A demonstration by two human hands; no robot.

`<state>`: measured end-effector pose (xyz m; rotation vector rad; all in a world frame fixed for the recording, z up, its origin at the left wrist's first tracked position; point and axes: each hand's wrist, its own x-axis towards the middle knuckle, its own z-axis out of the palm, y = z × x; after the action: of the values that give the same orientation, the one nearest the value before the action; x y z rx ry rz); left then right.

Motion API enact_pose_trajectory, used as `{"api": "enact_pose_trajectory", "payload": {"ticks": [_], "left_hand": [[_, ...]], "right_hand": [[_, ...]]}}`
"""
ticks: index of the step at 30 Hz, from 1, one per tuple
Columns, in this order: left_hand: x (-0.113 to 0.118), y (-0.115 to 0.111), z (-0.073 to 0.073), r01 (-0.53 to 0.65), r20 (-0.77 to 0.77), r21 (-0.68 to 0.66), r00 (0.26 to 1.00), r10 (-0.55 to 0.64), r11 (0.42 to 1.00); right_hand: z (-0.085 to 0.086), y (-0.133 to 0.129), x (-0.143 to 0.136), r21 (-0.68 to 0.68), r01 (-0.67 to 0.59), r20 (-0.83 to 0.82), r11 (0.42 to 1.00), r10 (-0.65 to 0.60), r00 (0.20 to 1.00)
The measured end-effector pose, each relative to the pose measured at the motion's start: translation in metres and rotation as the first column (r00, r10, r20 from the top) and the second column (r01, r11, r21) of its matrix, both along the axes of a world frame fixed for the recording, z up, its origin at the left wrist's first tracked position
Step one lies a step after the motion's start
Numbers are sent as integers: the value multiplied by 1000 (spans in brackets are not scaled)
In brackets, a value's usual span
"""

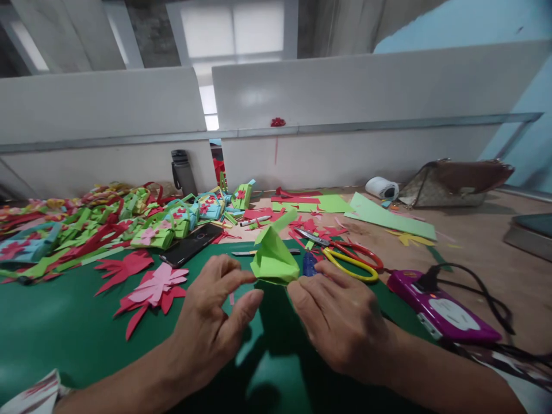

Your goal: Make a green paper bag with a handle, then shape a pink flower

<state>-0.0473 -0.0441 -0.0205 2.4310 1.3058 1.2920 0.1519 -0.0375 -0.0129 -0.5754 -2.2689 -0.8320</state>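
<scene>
A bright green folded paper piece, shaped like a small open bag with a strip rising from it, is held up above the green mat. My right hand is closed and pinches its lower right corner. My left hand is on the other side, thumb and index apart, with the index fingertip at the paper's left edge. A dark blue object shows just behind my right fingers; its kind is hard to tell. A thin knife-like blade lies behind the paper. Scissors with red and yellow handles lie to the right.
Pink and red paper flowers lie left on the green mat. Many small paper bags, a black phone and a dark bottle are beyond. Right are a purple power strip with cables and a handbag.
</scene>
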Motion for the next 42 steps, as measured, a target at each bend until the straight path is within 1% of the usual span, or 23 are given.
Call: {"api": "enact_pose_trajectory", "payload": {"ticks": [2,3,5,8,10,12,14,16,17,18,19,20,21,23,24,25,26,27,32,35,39,42], "left_hand": [[-1,3,0,-47,35,47,998,45,998],[-2,5,0,-52,40,63,998,49,997],[-3,8,-2,-6,17,72,1000,5,997],[-1,12,-4,109,-7,47,994,-109,993],[4,12,-3,181,30,-43,983,-180,983],[8,13,-1,245,110,-200,968,-227,949],[10,13,0,272,208,-329,955,-211,904],[9,13,-2,275,278,-392,945,-171,878],[8,13,-3,272,296,-406,942,-156,872],[8,13,-5,269,304,-412,941,-147,871],[7,13,-6,267,306,-413,941,-144,870],[7,13,-7,268,304,-414,941,-146,870],[7,13,-8,275,301,-414,941,-154,868],[8,11,-8,293,296,-417,939,-176,861],[8,11,-7,302,291,-419,938,-189,856],[9,10,-7,309,285,-423,938,-199,852],[10,10,-7,313,278,-427,938,-206,848],[11,9,-6,316,272,-431,939,-212,845],[16,9,-6,332,256,-493,939,-231,804],[19,8,-5,334,262,-518,938,-226,787],[21,7,-4,332,274,-546,938,-210,769],[21,7,-4,346,276,-582,935,-222,735]], "right_hand": [[0,0,0,6,0,12,1000,0,1000],[0,0,0,9,0,8,1000,0,1000],[-1,0,0,10,6,-4,1000,-6,1000],[-2,1,-1,-6,10,-4,1000,-10,1000],[-4,2,-2,-18,-7,10,1000,7,1000],[-6,4,-3,-44,-36,23,998,37,999],[-8,6,-3,-107,-85,-9,991,84,996],[-9,9,-3,-229,-115,-140,967,84,987],[-8,11,-2,-312,-121,-232,942,47,971],[-7,13,-1,-408,-124,-323,905,-16,946],[-5,14,-1,-508,-130,-391,852,-94,916],[-3,16,0,-604,-144,-427,784,-166,889],[-1,18,-1,-688,-163,-434,707,-221,873],[2,20,-2,-798,-187,-402,573,-275,873],[3,21,-3,-828,-185,-378,529,-285,881],[3,21,-4,-846,-175,-356,504,-290,888],[3,21,-5,-853,-160,-340,497,-295,893],[2,21,-6,-852,-146,-331,502,-301,894],[-4,20,-9,-799,-88,-331,595,-312,890],[-6,20,-10,-771,-91,-347,630,-295,890],[-7,19,-10,-766,-108,-361,633,-285,888],[-7,19,-11,-766,-124,-374,630,-281,884]]}}
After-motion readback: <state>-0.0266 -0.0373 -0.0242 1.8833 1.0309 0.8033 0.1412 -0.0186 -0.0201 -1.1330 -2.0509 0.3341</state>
